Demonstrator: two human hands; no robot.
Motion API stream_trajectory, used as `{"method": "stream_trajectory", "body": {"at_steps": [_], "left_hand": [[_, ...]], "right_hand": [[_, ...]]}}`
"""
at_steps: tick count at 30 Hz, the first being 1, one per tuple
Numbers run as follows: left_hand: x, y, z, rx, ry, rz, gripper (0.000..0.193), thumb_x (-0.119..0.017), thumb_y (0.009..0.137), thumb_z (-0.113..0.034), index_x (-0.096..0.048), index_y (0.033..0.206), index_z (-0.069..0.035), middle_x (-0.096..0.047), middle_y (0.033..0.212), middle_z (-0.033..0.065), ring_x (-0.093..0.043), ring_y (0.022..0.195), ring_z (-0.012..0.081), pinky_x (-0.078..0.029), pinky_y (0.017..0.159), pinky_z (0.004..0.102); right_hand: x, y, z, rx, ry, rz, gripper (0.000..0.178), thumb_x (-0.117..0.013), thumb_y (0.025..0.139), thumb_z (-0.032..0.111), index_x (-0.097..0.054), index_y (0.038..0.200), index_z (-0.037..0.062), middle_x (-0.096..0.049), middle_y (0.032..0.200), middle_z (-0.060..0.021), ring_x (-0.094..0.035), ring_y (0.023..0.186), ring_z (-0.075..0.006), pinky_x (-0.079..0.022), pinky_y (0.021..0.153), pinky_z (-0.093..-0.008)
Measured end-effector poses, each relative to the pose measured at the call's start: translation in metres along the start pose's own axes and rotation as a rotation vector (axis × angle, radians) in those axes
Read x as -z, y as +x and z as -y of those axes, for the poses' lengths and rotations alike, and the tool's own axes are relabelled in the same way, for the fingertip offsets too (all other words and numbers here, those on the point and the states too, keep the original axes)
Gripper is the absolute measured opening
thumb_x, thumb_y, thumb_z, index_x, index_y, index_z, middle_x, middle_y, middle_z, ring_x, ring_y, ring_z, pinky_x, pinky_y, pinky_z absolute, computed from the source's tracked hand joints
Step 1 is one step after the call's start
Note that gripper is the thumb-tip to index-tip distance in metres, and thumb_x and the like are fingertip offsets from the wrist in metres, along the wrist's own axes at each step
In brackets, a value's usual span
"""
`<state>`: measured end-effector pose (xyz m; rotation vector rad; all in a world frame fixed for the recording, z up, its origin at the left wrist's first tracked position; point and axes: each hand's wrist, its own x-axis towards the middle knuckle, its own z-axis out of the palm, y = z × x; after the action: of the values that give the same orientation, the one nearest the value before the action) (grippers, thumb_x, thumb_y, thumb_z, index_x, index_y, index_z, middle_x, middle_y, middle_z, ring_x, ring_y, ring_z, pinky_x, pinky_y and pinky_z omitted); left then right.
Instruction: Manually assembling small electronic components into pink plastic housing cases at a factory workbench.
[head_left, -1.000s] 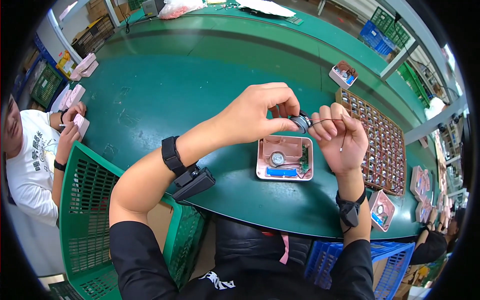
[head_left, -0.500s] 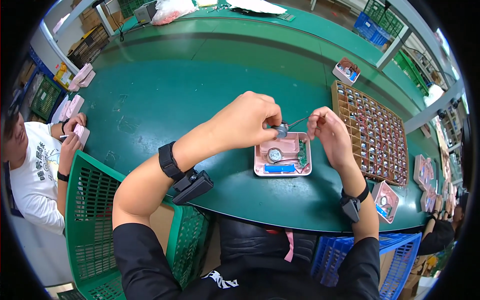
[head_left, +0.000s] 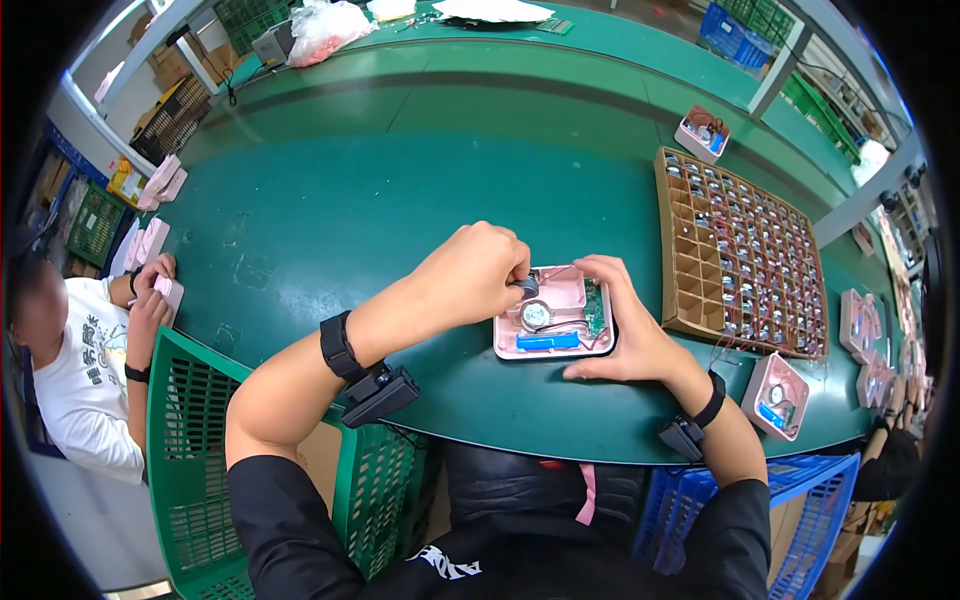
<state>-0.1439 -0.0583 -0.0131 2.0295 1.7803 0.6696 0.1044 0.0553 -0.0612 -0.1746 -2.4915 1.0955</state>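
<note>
A shallow pink plastic case (head_left: 502, 343) lies on the table in front of me. Inside it are a round silver speaker (head_left: 536, 316), a blue cylindrical battery (head_left: 547, 342), a green circuit board (head_left: 594, 312) and dark wires. My left hand (head_left: 484, 268) is over the case's back left part, pinching a small dark round speaker (head_left: 527, 287) partly hidden by its fingers. Around the case's right side, my right hand (head_left: 640, 330) has thumb and fingers spread wide, the fingertips near the back right corner and the thumb by the front edge.
A divided cardboard box (head_left: 690, 322) of round wired parts sits to the right. Pink cases with parts stand behind it (head_left: 703, 140) and in front of it (head_left: 776, 397). A green crate (head_left: 195, 440) and a blue crate (head_left: 810, 520) flank me. Another person (head_left: 85, 370) works at left.
My left hand has lowered the small speaker into the back of the case. My right hand has left the wire, moved down and spread around the case's right side.
</note>
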Motion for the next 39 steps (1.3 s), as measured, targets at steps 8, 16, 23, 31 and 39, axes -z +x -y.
{"method": "stream_trajectory", "body": {"at_steps": [8,16,23,31,39], "left_hand": [[-0.010,-0.001,0.002,-0.028,0.064,-0.026,0.013,-0.078,0.074,-0.005,-0.074,0.083,0.003,-0.071,0.081,0.0152,-0.072,0.070,0.0257,-0.059,0.065,0.0350],[-0.002,0.001,0.000,-0.022,0.009,-0.079,0.014,-0.079,0.075,-0.007,-0.074,0.083,0.003,-0.071,0.080,0.0142,-0.072,0.068,0.0239,-0.059,0.065,0.0338],[-0.013,0.003,0.008,-0.054,0.040,-0.022,0.014,-0.079,0.075,-0.006,-0.073,0.083,0.003,-0.071,0.080,0.0142,-0.072,0.069,0.0240,-0.059,0.064,0.0341],[-0.003,0.003,0.003,-0.078,0.038,-0.051,0.013,-0.078,0.076,-0.006,-0.073,0.083,0.003,-0.071,0.081,0.0145,-0.072,0.069,0.0246,-0.059,0.064,0.0345],[-0.008,0.004,0.005,-0.051,0.009,-0.012,0.012,-0.071,0.072,-0.006,-0.071,0.080,0.003,-0.070,0.083,0.0198,-0.070,0.076,0.0368,-0.058,0.071,0.0449]], "right_hand": [[-0.007,0.000,0.006,-0.008,-0.102,-0.039,0.105,-0.096,0.060,0.028,-0.040,0.145,0.0034,-0.045,0.136,-0.0209,-0.048,0.130,-0.0387,-0.041,0.111,-0.0465],[-0.007,-0.001,0.003,-0.024,-0.097,-0.056,0.105,-0.096,0.060,0.029,-0.039,0.144,0.0033,-0.046,0.134,-0.0209,-0.048,0.128,-0.0386,-0.042,0.109,-0.0462],[-0.007,0.001,0.002,-0.022,-0.104,-0.047,0.105,-0.096,0.060,0.029,-0.039,0.144,0.0031,-0.045,0.135,-0.0210,-0.048,0.129,-0.0388,-0.042,0.110,-0.0461],[-0.005,0.001,-0.001,-0.024,-0.097,-0.036,0.106,-0.097,0.061,0.030,-0.037,0.145,0.0033,-0.045,0.135,-0.0209,-0.048,0.130,-0.0391,-0.041,0.111,-0.0463],[-0.005,0.003,-0.002,-0.015,-0.098,-0.030,0.106,-0.096,0.061,0.030,-0.036,0.145,0.0039,-0.045,0.135,-0.0210,-0.048,0.130,-0.0393,-0.041,0.111,-0.0465]]}}
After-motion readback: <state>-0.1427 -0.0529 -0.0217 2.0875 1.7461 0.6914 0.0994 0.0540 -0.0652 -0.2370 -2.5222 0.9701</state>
